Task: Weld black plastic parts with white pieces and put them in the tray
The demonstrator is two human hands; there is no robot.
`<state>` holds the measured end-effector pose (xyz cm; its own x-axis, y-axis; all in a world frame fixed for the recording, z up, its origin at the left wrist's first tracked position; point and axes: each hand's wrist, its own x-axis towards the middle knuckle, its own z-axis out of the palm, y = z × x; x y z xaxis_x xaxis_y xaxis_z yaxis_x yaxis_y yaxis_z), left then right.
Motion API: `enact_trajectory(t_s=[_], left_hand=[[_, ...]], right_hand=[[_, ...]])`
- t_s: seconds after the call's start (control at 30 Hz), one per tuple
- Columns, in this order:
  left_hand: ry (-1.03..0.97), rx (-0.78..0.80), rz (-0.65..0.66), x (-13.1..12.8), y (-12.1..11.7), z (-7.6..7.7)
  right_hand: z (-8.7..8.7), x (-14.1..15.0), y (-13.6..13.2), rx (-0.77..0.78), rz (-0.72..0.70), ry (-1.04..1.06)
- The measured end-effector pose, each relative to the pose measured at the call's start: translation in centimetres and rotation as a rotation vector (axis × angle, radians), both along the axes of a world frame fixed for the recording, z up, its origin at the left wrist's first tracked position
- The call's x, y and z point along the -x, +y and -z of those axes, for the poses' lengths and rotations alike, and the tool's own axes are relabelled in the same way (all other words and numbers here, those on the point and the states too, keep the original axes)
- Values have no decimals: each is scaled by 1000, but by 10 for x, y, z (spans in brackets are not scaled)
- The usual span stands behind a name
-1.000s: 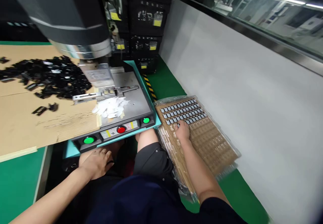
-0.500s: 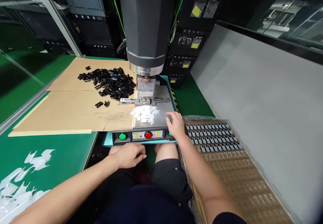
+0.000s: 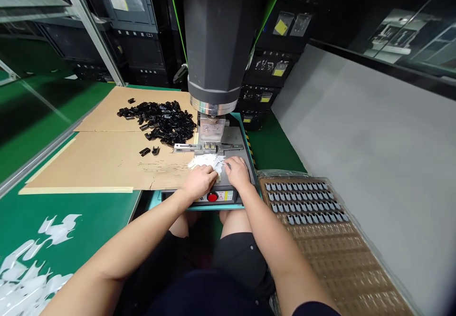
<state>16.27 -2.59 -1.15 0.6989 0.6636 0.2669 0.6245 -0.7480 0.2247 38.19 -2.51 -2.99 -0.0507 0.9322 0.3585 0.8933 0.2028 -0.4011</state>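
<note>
My left hand lies at the front edge of a pile of thin white cut-out pieces on the machine's grey bed. Its fingers are curled in, and what they hold, if anything, is hidden. On the pile's right side is my right hand, thumb and fingertips drawn together at the edge of the white pieces. Whether a piece is between them is too small to tell. Just behind the pile stands a metal fixture, below a clear block under the dark machine head.
Small black parts are heaped on cardboard to the left. A red button is on the machine's front panel. At right lies a brown tray with rows of grey parts. More white pieces lie on the green table.
My left hand has moved from my lap up and forward to the white pile. My right hand has shifted left from the bed's right edge to the pile, its fingers closing. The view has tilted slightly.
</note>
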Motion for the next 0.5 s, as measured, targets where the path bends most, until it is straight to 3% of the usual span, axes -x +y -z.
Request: enact_trajectory(t_s=[0.17,0.27,0.4,0.5], left_hand=[[100,-94,-64,4,17,-2],[54,-104,-79,6,17,-5],[-220,-35,-137,-3,14,-10],[-495,117,-112,-13,15,-11]], right_hand=[[1,1,-3,-59,36,4],[-1,1,-6,-81,47,48],[-6,-1,-11,-123,-52,194],[-11,1,-19,-128,-147,375]])
